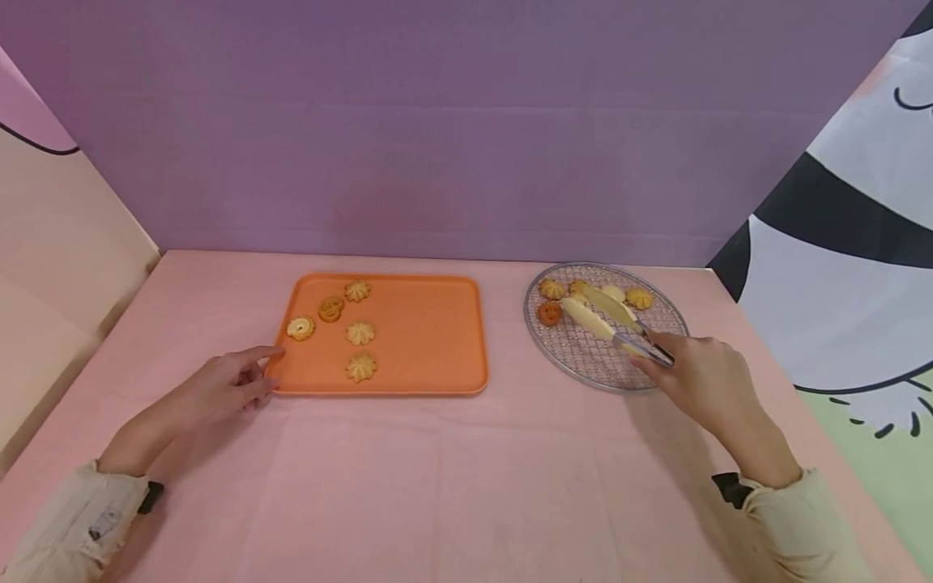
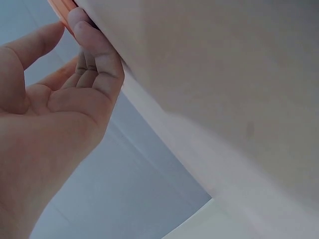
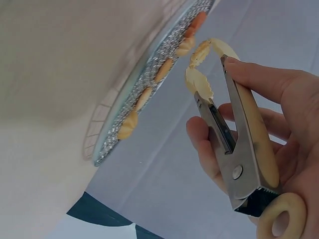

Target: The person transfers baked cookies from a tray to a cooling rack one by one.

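1. On the right side of the pink table (image 1: 437, 486), my right hand (image 1: 696, 376) holds the tongs (image 1: 589, 321), with the thumb on one arm of them and the fingers on the other.
2. Between the pale tips of the tongs one pale yellow cookie (image 3: 200, 53) is caught; the right wrist view shows it near the round wire rack (image 1: 583, 356), but apart from it.
3. Upon this rack lie five more cookies: a reddish-brown one (image 1: 550, 313) at the left, and four lighter ones near the far rim, of which the yellow one (image 1: 640, 298) is furthest right.
4. My left hand (image 1: 215, 385) is at the left edge of the orange tray (image 1: 430, 336) and holds this edge between the thumb and the bent fingers.
5. The tray lies flat to the left of the rack, well apart from my right hand. It carries five cookies, all in its left half: three flower-shaped ones in a column, a pretzel-like one (image 1: 331, 308) and a round one (image 1: 300, 328) near the left rim.
6. Behind the table stands a purple wall (image 1: 437, 162).
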Motion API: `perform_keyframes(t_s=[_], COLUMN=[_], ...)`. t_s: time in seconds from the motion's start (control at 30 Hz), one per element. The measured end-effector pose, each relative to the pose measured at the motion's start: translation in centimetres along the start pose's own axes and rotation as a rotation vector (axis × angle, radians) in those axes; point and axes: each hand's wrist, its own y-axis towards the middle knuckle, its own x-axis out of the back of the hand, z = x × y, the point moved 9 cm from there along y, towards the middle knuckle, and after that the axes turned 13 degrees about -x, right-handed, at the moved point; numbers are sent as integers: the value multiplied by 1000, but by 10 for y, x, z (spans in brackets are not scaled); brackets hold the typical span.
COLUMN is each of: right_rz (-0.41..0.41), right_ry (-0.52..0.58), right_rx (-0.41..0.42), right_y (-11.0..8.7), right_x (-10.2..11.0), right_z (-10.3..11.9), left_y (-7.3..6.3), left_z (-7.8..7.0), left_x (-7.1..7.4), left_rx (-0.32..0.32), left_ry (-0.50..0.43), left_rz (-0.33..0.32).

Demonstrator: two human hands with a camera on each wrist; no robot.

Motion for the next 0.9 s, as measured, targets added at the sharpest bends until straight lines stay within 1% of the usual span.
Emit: perform_keyframes(t_s=[0.13,0.3,0.53,0.9], right_rz=[45,81,106,121], right_ry=[-8,-6,-13,-17], right_rx=[-24,-47,-54,-60], right_y=[2,2,2,2], right_x=[-7,-12,-17,-18], right_z=[-7,-13,-15,-13], left_y=[0,0,0,-2], left_z=[-1,-3,-4,-4], left_x=[0,0,0,-1], left_rx=[-5,-6,-8,3], left_ry=[1,-7,-14,-11], left_rz=[-2,5,8,1])
